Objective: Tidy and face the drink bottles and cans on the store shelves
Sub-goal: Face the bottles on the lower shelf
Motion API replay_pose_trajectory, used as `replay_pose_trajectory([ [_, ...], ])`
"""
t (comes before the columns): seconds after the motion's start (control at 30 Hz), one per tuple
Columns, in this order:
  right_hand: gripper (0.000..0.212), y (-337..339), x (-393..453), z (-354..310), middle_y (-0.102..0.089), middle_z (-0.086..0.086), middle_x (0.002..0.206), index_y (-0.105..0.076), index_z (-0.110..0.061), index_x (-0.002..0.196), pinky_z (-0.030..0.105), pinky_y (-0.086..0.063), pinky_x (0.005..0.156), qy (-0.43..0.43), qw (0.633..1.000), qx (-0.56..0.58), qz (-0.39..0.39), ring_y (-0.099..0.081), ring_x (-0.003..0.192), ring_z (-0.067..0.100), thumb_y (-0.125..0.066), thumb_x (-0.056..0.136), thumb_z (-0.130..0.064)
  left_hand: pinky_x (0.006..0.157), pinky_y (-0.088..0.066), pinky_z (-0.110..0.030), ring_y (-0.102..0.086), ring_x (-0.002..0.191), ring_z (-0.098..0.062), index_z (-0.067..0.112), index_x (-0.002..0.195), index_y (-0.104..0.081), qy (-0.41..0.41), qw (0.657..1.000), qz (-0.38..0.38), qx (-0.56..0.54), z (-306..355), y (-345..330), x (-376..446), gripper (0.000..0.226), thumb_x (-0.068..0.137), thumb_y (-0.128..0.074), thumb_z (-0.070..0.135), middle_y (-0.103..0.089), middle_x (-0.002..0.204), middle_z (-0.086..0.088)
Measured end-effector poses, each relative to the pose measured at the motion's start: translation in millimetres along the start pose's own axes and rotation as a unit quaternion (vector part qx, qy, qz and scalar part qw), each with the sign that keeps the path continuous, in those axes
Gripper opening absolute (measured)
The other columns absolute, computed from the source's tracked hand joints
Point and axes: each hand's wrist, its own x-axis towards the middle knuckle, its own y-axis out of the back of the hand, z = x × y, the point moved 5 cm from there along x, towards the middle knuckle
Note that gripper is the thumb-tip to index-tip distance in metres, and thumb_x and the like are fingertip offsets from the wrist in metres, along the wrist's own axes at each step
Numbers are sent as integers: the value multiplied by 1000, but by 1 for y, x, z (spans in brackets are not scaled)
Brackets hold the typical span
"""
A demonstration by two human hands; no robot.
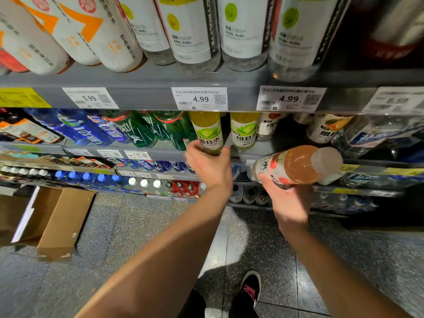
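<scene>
Two hands are seen before the drink shelves, with an open cardboard box [57, 222] on the speckled floor at far left and blue bottles [89, 131] and green bottles [146, 129] ranged on the middle shelf [160, 154]. Right of these, the left hand [210, 167] is curled round the base of a lime-labelled yellow bottle [207, 131], which stands upright at the shelf's front edge, its label facing out and its top hidden behind the shelf above. Just beside it a second lime bottle [243, 130] stands alone. Further right, the right hand [285, 197] grips a peach-coloured bottle [298, 165] from below; it is held clear of the shelf, its long axis near horizontal, white cap pointing right, base toward the left
</scene>
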Motion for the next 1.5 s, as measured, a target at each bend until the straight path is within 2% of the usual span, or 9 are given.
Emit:
replay_pose_trajectory([
  [0.1,63,9,4,-4,-71,-1,113,-66,-13,117,27,-51,100,10,1000,-10,17,-68,102,15,-88,67,-43,94,-49,-45,-58,102,-24,18,112,-54,-28,996,-68,-44,7,-22,-32,54,67,-85,20,-57,107,-1],
  [0.23,46,21,11,-3,-70,-10,99,-69,-15,108,-1,-44,81,14,999,28,15,-66,86,-7,-90,69,-26,112,-33,-30,-46,132,-27,2,140,-45,-14,996,-87,-18,21,-57,-42,87,69,-91,23,-52,137,-12],
  [0.33,35,29,16,1,-66,-27,88,-66,-32,93,7,-50,84,9,999,47,25,-63,81,-18,-90,69,-24,115,-31,-35,-41,138,-25,7,145,-42,11,997,-75,-9,30,-71,-32,94,67,-92,26,-49,144,-9],
  [0.43,36,34,20,2,-72,-18,93,-67,-33,94,29,-55,94,15,998,50,31,-70,91,-1,-90,67,-33,108,-41,-39,-52,126,-24,12,135,-50,20,998,-64,10,30,-76,-20,85,64,-92,30,-58,133,-4],
  [0.87,43,33,21,-5,-71,-8,104,-64,-23,106,18,-51,95,75,996,37,18,-68,97,0,-89,71,-26,86,-48,-31,-62,105,-24,17,117,-58,-26,998,-38,32,26,-56,-17,57,67,-82,29,-67,112,-2],
  [1.03,60,27,25,3,-72,-4,113,-64,-19,115,36,-50,103,49,997,54,-7,-68,108,10,-83,66,-49,92,-51,-41,-61,104,-27,15,111,-61,-32,997,-39,52,27,-50,-15,55,62,-84,28,-66,109,-4],
  [1.2,71,28,29,2,-69,-6,115,-61,-16,118,18,-45,99,36,998,47,29,-66,108,10,-82,61,-52,99,-44,-38,-53,109,-24,10,116,-54,-18,999,-10,43,29,-40,-24,69,61,-93,28,-56,112,-1],
  [1.33,87,28,36,-1,-70,-8,116,-62,-17,120,21,-50,99,45,997,35,56,-66,103,3,-76,57,-74,89,-46,-33,-54,95,-21,16,100,-50,-31,999,-27,-24,29,-41,-57,50,69,-88,24,-51,100,2],
  [1.5,64,39,43,0,-65,-3,111,-59,0,118,-2,-37,87,92,990,36,101,-57,94,-8,-90,68,-26,94,-45,-25,-58,106,-14,15,120,-55,-56,988,-137,-42,32,-74,-69,55,75,-85,24,-58,116,0],
])
